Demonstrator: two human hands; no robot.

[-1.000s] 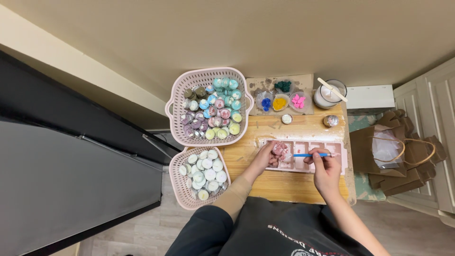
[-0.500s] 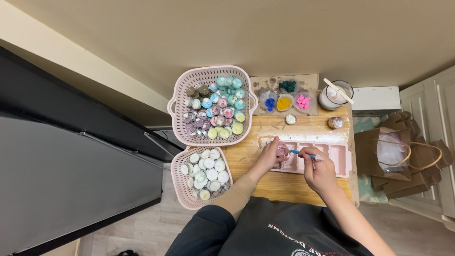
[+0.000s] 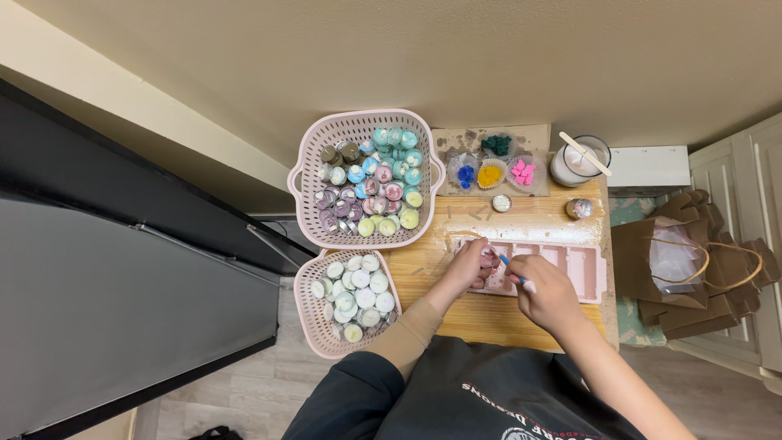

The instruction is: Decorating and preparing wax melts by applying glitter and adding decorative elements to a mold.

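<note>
- Gripping a small round piece (image 3: 489,258) over the pink mould tray (image 3: 582,269), the left hand (image 3: 467,266) stays curled.
- Right hand (image 3: 551,295) clenches a blue-handled tool (image 3: 513,273); its tip is hard to make out.

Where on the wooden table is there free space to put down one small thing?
Bare wood shows on the table between the colour cups and the pink mould tray, though two small pieces lie there, and along the near edge below the tray. The left side is crowded by both baskets; the hands cover the tray's left end.
</note>
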